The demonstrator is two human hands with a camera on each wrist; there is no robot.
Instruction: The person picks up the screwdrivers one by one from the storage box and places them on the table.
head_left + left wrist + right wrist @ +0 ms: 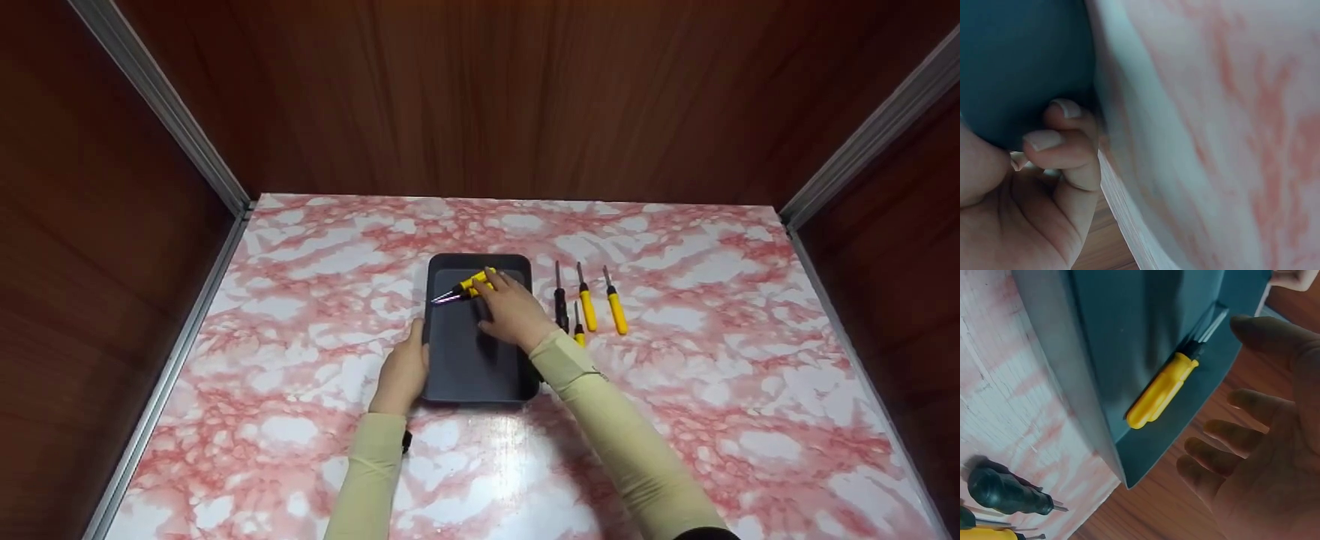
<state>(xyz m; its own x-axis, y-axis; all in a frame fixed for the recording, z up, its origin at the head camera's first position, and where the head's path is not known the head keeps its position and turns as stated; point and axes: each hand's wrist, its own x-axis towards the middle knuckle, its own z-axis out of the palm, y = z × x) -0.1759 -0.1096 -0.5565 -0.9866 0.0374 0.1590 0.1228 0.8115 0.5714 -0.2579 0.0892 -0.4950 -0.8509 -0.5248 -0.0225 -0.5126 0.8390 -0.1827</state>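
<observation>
A dark grey rectangular tray [480,367] lies on the table. My left hand [403,371] grips its left wall; the left wrist view shows bent fingers [1064,149] against the tray's side [1022,62]. At the tray's far end, two yellow screwdriver handles [472,281] appear side by side in the head view, with their shafts pointing left. My right hand [517,309] is over the tray and overlaps these handles there. In the right wrist view that hand [1264,433] has its fingers spread, apart from a yellow-handled screwdriver [1162,391] lying along the tray's end wall.
To the tray's right lie a black screwdriver [560,306], two long yellow-handled screwdrivers [587,307] and a shorter yellow one [578,335], partly behind the right sleeve [562,360]. Brown wooden panels [480,97] enclose the red-and-white marbled table [300,427] at the back and sides.
</observation>
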